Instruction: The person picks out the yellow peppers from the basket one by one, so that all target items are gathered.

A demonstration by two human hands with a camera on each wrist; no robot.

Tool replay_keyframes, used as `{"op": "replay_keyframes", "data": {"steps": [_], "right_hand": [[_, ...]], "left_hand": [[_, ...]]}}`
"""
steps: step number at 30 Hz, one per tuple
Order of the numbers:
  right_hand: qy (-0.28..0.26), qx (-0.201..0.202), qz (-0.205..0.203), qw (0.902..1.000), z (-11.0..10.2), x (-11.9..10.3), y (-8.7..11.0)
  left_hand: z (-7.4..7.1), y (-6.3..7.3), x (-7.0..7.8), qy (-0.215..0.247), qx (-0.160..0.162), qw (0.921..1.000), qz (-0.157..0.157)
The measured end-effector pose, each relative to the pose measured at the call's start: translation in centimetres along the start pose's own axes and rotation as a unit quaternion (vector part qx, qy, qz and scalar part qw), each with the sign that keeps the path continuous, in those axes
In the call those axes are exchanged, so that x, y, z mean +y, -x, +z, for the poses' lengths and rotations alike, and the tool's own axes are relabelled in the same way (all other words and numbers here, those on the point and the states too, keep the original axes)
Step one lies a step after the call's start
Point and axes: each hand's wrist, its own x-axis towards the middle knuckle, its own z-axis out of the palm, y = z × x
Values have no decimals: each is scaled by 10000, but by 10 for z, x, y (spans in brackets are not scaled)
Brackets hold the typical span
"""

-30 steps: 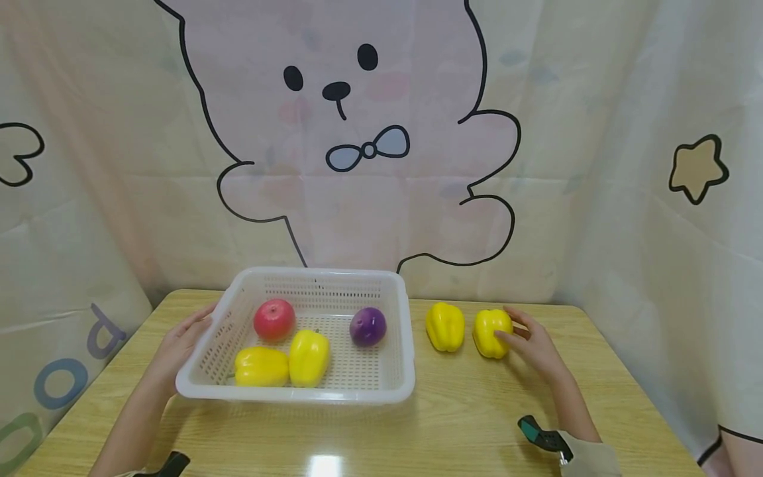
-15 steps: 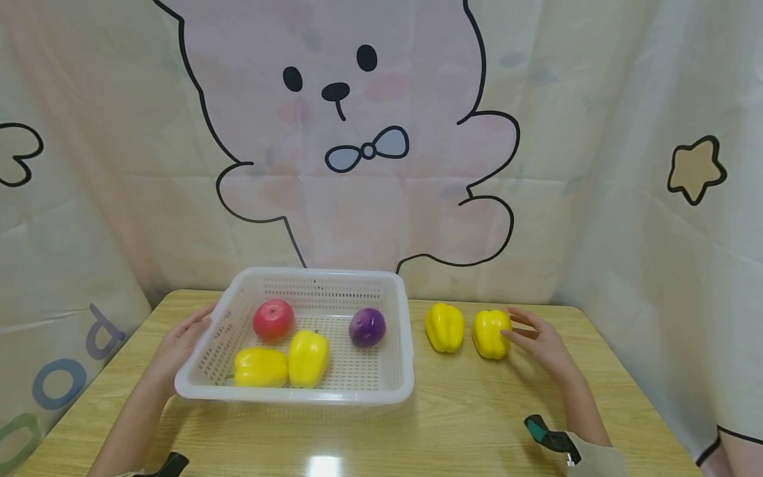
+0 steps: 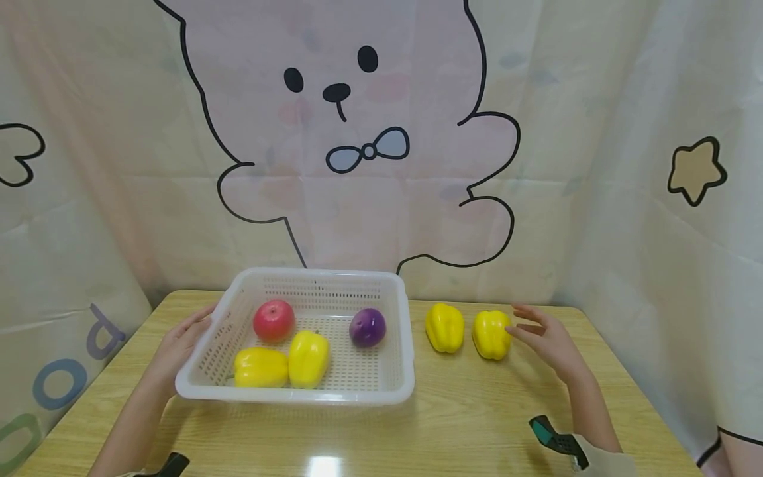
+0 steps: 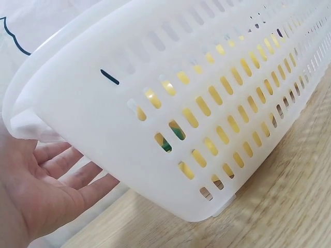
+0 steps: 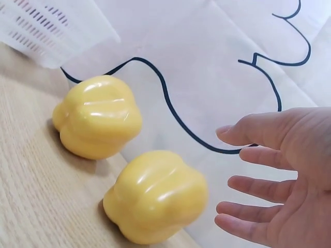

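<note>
Fingers apart, my right hand hung just right of the rightmost pepper on the surface; a nudge could have rolled it into its left neighbour. My left hand, fingers loose, touched the basket, which a push might have shifted.

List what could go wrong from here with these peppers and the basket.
The right hand is open beside the rightmost yellow pepper; a nudge could roll it into the neighbouring pepper.

The left hand is at one end of the white basket; if it pushes, the round purple item, lying apart from the others inside, might roll.
</note>
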Motion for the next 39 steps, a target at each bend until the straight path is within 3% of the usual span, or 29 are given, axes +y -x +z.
{"op": "replay_keyframes", "data": {"steps": [13, 24, 31, 39], "right_hand": [[-73, 128, -439, 9989, -2, -25, 10], [-156, 202, -736, 9970, 0, -51, 18], [-336, 241, -957, 9946, 5, -65, 23], [-542, 224, -1018, 9931, 13, -77, 27]], "left_hand": [[-2, 1, 4, 72, -33, 10000, -50], [-4, 3, 4, 777, -253, 9966, 37], [-2, 1, 3, 542, -260, 9981, 103], [-3, 1, 1, 622, -259, 9976, 130]]}}
